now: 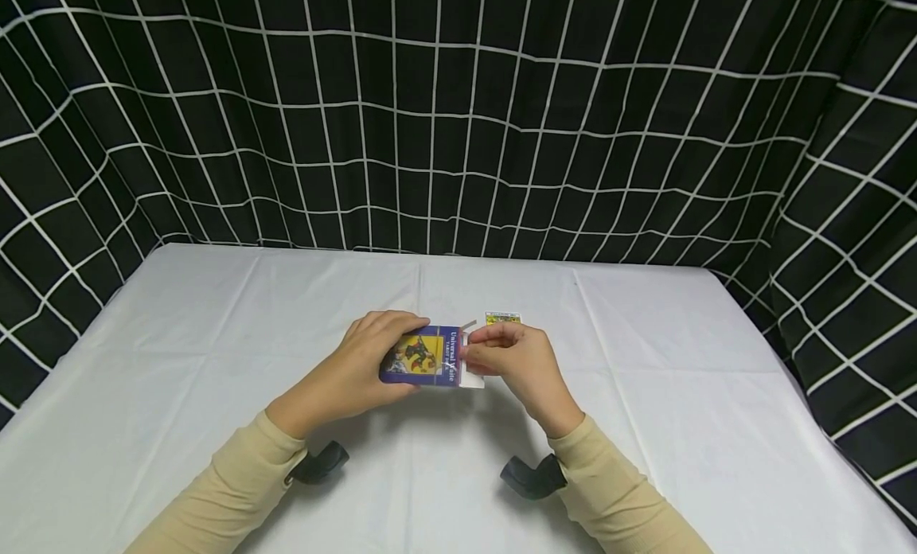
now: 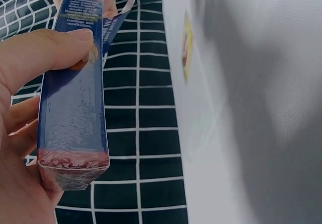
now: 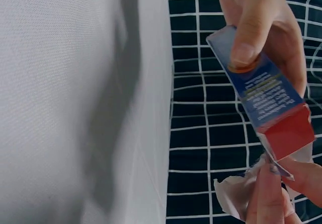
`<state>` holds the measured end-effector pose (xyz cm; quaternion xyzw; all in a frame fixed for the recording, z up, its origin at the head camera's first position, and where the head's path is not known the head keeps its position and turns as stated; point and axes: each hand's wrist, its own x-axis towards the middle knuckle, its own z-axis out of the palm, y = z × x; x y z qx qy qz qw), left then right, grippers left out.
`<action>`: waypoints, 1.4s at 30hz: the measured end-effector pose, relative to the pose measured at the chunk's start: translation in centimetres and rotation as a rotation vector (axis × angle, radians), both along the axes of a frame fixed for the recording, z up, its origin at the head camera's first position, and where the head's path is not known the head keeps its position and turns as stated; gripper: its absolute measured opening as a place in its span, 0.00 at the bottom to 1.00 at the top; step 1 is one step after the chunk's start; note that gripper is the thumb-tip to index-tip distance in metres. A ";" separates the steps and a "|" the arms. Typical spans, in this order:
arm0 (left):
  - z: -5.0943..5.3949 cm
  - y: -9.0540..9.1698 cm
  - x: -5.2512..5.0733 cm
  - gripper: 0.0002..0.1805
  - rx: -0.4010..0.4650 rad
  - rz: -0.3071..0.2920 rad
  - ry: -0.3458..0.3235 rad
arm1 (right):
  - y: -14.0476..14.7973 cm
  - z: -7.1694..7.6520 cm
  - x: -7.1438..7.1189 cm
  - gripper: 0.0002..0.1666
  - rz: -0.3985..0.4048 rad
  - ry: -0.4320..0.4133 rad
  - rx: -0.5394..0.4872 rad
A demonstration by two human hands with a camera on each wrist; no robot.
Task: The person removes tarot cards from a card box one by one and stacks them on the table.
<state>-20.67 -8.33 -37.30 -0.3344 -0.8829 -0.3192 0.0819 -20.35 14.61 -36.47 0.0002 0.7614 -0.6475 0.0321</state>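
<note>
A blue tarot card box (image 1: 451, 359) with a yellow picture on its front lies across my left hand (image 1: 356, 368), which grips it by its long edges above the table. The thumb presses on the printed narrow side in the left wrist view. At the box's right end, the fingers of my right hand (image 1: 526, 365) pinch a flap. In the right wrist view a red side flap (image 3: 288, 132) stands out from the end, and a pale flap (image 3: 234, 196) hangs by the right fingertips. What is inside the box is hidden.
On the white-clothed table (image 1: 215, 315) a small yellow-patterned card (image 1: 503, 317) lies behind my right hand. Black curtains (image 1: 458, 124) with a white grid surround the table's back and sides. A dark curved piece (image 1: 320, 463) sticks out at each wrist.
</note>
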 end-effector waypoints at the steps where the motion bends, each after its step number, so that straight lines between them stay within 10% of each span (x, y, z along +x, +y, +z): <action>1: 0.0 0.0 0.0 0.40 -0.001 0.001 0.002 | 0.0 0.0 0.0 0.16 -0.001 -0.002 0.005; 42: 0.4 -1.2 -0.6 0.41 0.000 0.036 0.002 | 3.6 1.5 -1.6 0.16 0.043 0.017 0.108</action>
